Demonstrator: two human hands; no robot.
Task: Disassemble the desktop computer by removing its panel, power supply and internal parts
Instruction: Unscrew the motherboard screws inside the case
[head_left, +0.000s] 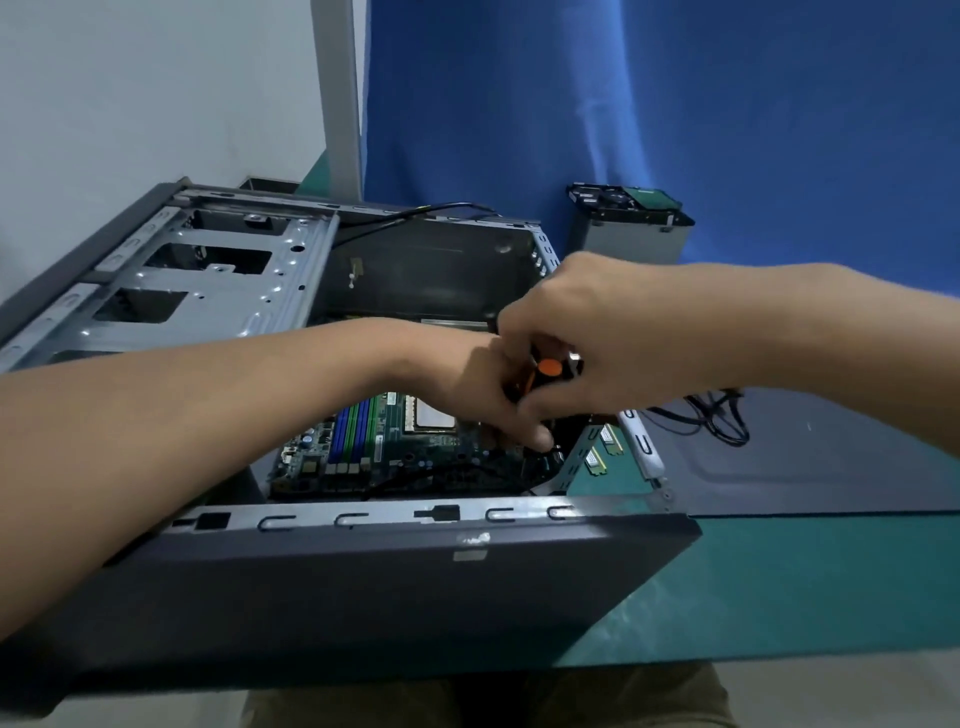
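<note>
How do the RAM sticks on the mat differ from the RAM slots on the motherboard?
The RAM sticks lie loose on the green mat, outside the case; the RAM slots sit fixed on the motherboard inside it. The sticks are green with white labels; the slots are blue and green, and look empty. Both are long and narrow.

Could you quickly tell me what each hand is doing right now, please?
Left hand: closed on the screwdriver shaft, inside the case.
Right hand: closed around the screwdriver handle.
</note>
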